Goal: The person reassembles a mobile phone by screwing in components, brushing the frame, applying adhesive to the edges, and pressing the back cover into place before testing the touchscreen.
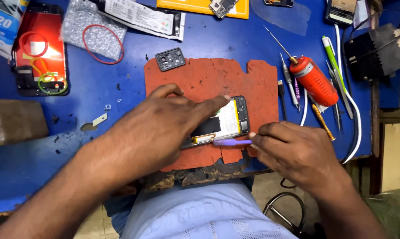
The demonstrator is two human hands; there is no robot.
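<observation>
Purple plastic pry tool [232, 142], pinched in the right hand [297, 155], meets the lower edge of the opened phone [224, 123] on the cracked red mat [209, 79]. The left hand [164, 128] presses down, fingers spread. Prying too hard could, I judge, puncture what looks like the battery. A white, black-edged pouch [142, 17] lies top centre, a yellow package [195, 6] beside it.

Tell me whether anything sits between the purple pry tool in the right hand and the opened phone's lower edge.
Nothing visible does. The purple pry tool, pinched by the right hand, lies right along the opened phone, which the left hand presses onto the red mat.
</observation>
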